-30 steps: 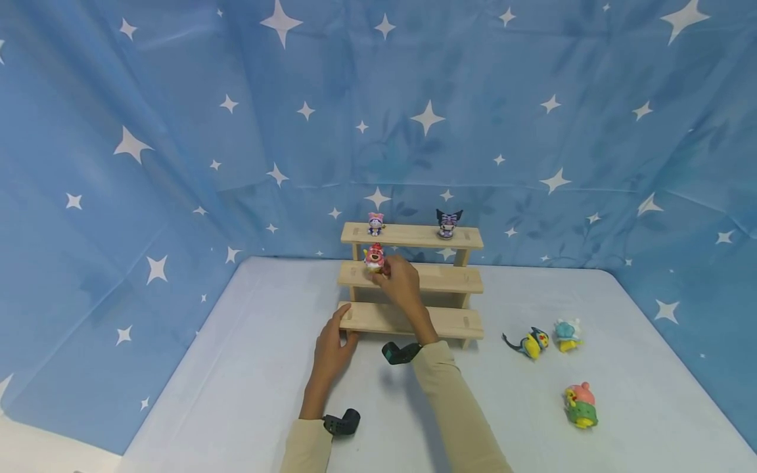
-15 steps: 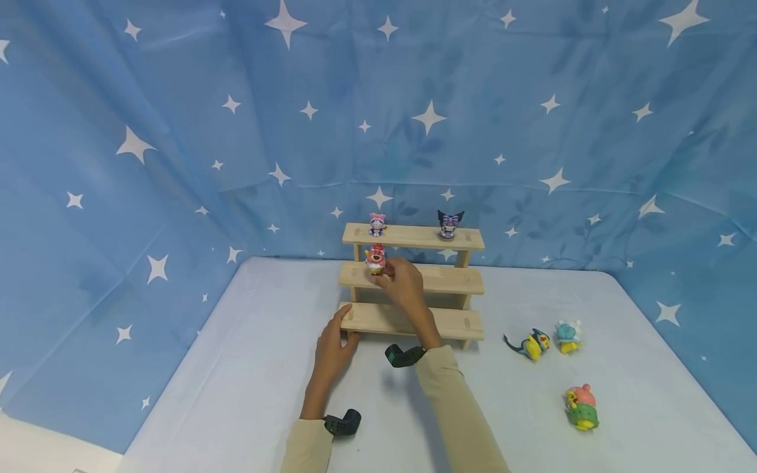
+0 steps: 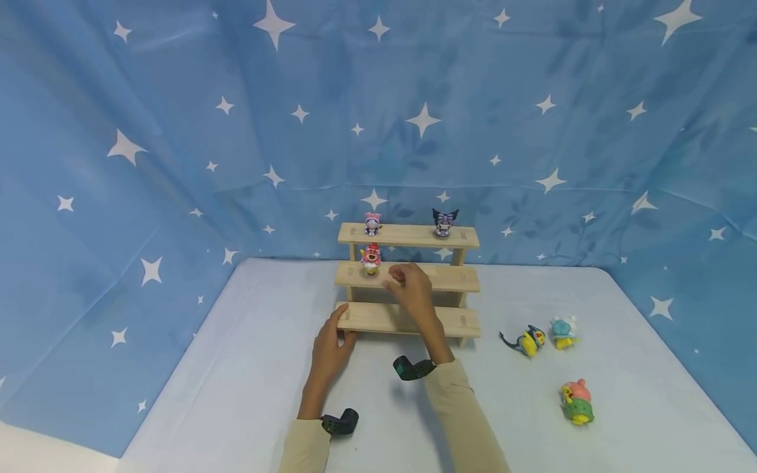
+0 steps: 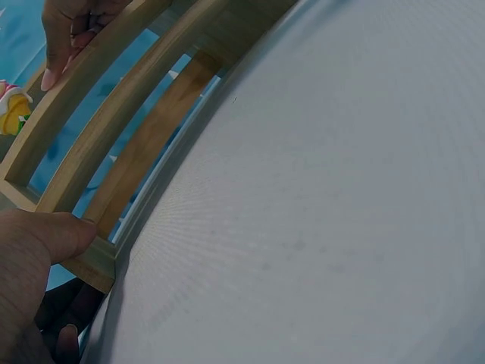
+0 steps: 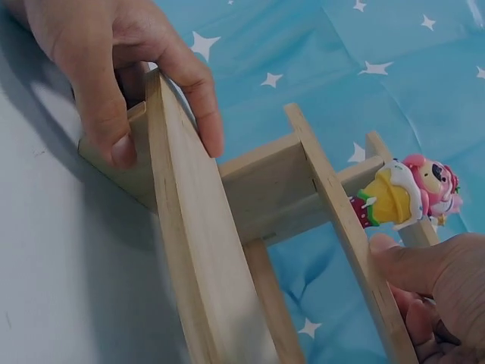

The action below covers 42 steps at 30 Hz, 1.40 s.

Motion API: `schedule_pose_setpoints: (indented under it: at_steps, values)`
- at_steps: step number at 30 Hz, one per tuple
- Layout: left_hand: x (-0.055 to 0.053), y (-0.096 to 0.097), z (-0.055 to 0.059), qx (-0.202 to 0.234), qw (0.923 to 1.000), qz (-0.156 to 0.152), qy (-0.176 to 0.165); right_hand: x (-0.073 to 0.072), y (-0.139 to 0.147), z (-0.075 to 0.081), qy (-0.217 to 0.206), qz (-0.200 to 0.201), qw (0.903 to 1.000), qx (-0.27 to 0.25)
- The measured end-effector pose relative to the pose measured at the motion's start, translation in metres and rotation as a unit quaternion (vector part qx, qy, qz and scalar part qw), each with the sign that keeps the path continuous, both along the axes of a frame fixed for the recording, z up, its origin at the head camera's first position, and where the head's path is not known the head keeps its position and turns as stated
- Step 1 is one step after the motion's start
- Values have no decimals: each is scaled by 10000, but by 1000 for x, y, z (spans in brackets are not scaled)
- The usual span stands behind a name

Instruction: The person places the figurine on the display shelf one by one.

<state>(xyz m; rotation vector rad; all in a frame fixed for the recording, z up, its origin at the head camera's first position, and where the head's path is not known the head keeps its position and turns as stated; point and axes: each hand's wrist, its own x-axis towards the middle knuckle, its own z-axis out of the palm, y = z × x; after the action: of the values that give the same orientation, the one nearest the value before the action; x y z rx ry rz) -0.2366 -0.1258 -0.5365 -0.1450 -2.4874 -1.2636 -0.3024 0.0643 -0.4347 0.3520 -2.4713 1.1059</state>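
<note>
A three-tier wooden display shelf (image 3: 408,318) stands on the table. My left hand (image 3: 331,348) grips the left end of its lowest step; in the left wrist view the thumb (image 4: 72,236) lies along the wood. On the left part of the middle step stands a pink bear figurine (image 3: 371,259) with a yellow, cone-like body, upright. My right hand (image 3: 412,287) is just right of that figurine over the same step, holding nothing, fingers loosely bent. In the right wrist view, its thumb (image 5: 405,258) is close by the figurine's base, at the step's edge.
On the top step stand a small pink-and-purple figurine (image 3: 372,225) and a black-eared figurine (image 3: 445,223). Right of the shelf lie a blue-and-yellow figurine with a tail (image 3: 526,341), a pale-blue one (image 3: 564,332) and a pink-and-green one (image 3: 577,401). A starry blue curtain (image 3: 503,85) hangs behind.
My right hand has let go of the pink bear figurine and moved slightly to the right; the figurine stands on the middle step. The left hand keeps its grip on the shelf.
</note>
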Motion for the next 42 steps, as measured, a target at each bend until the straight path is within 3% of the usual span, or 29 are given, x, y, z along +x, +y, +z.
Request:
schedule_pose_setpoints:
  at_steps: [5, 12, 16, 21, 28, 35, 38, 42]
  values:
    - [-1, 0, -2, 15, 10000, 58, -16, 4, 4, -3, 244, 45, 9995, -170]
    - [0, 0, -1, 34, 10000, 40, -24, 19, 25, -17, 810, 586, 9916, -817]
    - [2, 0, -2, -21, 10000, 39, 9, 31, 44, -29, 693, 672, 9891, -1108]
    - [0, -2, 0, -19, 10000, 33, 53, 33, 60, -28, 390, 521, 9907, -1191]
    - [1, 1, -3, -2, 10000, 9, 65, 37, 87, -24, 366, -76, 9924, -1175]
    - [4, 1, -3, -1, 9999, 68, 152, 45, 124, -16, 664, -1406, 9871, -387]
    - [3, 0, -1, -25, 9999, -10, 143, 49, 141, -14, 489, -1900, 9806, -21]
    - [0, -1, 1, -13, 9999, -95, 99, 55, 160, -14, -127, -2297, 9723, 416]
